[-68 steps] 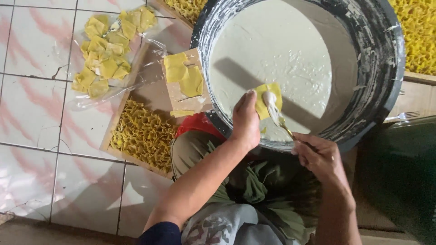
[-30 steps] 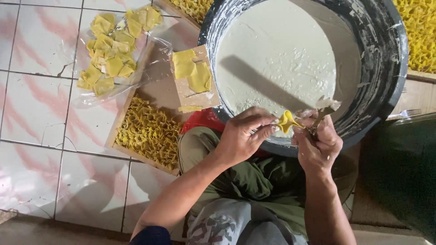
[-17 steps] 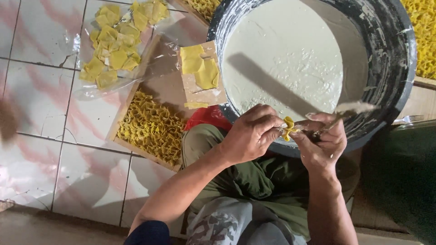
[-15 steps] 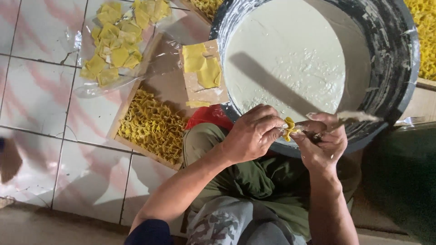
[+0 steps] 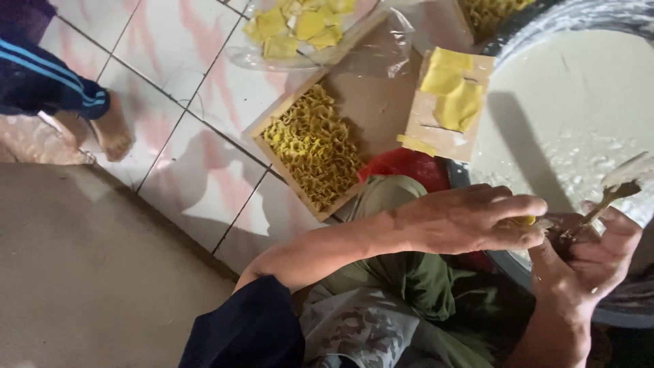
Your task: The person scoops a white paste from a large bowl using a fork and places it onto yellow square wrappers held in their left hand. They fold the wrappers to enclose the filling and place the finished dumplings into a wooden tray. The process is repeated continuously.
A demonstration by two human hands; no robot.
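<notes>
A small yellow wrapper [image 5: 523,221] is pinched closed in the left hand [image 5: 470,221] beside the basin [image 5: 545,272] rim; a thin spatula [image 5: 610,194] is gripped in the right hand [image 5: 589,252]. With uneven pressing, filling could probably be squeezed out or the wrapper torn.

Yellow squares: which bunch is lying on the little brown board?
The two flat yellow wrapper squares beside the big basin of white paste; the other bunch sits on clear plastic on the tiles.
</notes>
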